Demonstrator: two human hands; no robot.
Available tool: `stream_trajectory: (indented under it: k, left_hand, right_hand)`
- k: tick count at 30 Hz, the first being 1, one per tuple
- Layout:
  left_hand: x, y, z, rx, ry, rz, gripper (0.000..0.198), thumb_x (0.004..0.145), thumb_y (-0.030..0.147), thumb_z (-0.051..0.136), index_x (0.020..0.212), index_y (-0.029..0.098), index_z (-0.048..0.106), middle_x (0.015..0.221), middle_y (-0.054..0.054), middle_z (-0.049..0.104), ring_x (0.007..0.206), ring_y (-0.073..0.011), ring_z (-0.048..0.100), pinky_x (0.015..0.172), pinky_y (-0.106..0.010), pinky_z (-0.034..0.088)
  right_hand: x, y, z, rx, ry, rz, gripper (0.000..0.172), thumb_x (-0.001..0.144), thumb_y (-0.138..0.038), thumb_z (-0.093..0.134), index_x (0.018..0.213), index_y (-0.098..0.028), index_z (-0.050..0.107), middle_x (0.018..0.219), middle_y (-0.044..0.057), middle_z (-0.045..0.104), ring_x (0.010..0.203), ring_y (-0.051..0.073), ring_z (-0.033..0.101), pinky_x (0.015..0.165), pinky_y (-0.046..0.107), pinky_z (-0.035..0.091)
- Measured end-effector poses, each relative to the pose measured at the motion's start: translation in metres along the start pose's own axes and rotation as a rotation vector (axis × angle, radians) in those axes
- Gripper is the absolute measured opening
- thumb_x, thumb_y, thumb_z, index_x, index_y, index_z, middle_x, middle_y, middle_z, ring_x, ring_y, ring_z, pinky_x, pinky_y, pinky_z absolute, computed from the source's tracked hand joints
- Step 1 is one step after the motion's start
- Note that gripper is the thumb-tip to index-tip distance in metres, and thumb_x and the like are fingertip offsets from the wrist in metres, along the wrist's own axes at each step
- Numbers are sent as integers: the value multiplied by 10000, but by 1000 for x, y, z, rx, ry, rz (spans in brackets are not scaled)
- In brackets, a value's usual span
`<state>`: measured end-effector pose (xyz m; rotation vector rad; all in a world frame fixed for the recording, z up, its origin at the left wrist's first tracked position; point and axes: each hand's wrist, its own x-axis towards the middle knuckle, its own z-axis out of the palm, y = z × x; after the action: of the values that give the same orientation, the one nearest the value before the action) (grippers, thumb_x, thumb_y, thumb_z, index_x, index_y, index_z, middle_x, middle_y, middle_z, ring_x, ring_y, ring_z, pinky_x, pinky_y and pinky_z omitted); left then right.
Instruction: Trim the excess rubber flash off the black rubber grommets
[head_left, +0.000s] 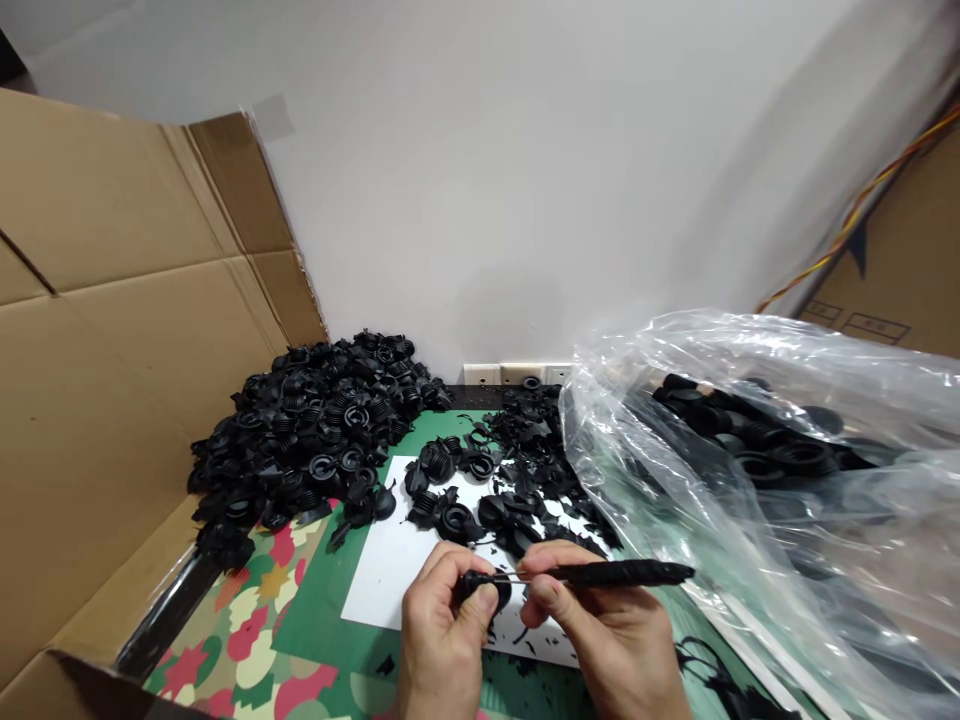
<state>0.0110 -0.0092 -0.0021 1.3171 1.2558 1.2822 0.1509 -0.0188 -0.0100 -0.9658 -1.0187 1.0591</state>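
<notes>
My left hand point(442, 625) is closed, pinching a small black rubber part point(480, 585) between thumb and fingers. My right hand point(600, 630) grips a thin tool with a black wrapped handle point(626, 573), and its metal tip touches the part. Both hands hover over a white sheet point(394, 560) on a green mat point(315, 615). Loose black rubber parts and trimmed scraps point(487, 500) lie on the sheet just beyond my fingers.
A large heap of black ribbed rubber parts point(307, 440) sits at the left against a cardboard box wall point(112, 380). A clear plastic bag point(750, 500) holding more black parts fills the right. A white wall with sockets point(510, 373) stands behind.
</notes>
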Motion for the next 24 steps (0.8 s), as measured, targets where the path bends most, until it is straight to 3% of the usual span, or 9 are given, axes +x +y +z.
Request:
stream_trajectory:
  k: [7, 12, 16, 19, 22, 24]
  left_hand:
    - [-1, 3, 0, 19, 30, 33, 98, 689, 283, 690, 695, 185, 698, 708, -29, 594, 605, -171, 544, 490, -231, 437]
    - [-1, 5, 0, 52, 54, 85, 84, 692, 263, 682, 704, 184, 707, 710, -37, 601, 623, -181, 548, 509, -236, 440]
    - [-1, 5, -1, 83, 36, 76, 57, 700, 235, 662, 707, 189, 694, 726, -39, 596, 651, -193, 548, 530, -242, 440]
    - [-2, 5, 1, 103, 16, 65, 41, 706, 221, 650, 698, 194, 680, 724, -36, 595, 662, -198, 550, 568, -253, 443]
    - [-6, 4, 6, 91, -31, 87, 51, 707, 208, 654, 661, 193, 668, 686, -25, 585, 659, -192, 548, 594, -253, 437]
    - [-8, 2, 8, 41, -47, 80, 60, 709, 207, 653, 653, 189, 666, 672, -16, 569, 607, -166, 527, 543, -236, 421]
  right_hand:
    - [1, -3, 2, -15, 2, 26, 188, 747, -364, 680, 750, -176, 692, 515, 16, 649, 471, 181, 611, 483, 274, 502]
    - [-1, -8, 7, 50, 74, 91, 193, 713, -377, 709, 742, -187, 691, 503, 3, 644, 475, 168, 590, 493, 264, 483]
    - [-1, -8, 7, 11, 22, 52, 180, 741, -364, 688, 749, -184, 688, 522, 10, 651, 477, 173, 608, 498, 266, 495]
    - [0, -8, 6, -79, -2, -117, 115, 780, -293, 651, 736, -193, 688, 584, 25, 661, 488, 175, 616, 482, 270, 497]
    - [2, -10, 2, -261, -62, -452, 123, 777, -132, 606, 764, -218, 693, 660, 39, 671, 582, 188, 640, 513, 268, 502]
    - [5, -12, -2, -365, 14, -582, 188, 759, -72, 596, 805, -228, 689, 715, 50, 677, 651, 204, 649, 557, 283, 509]
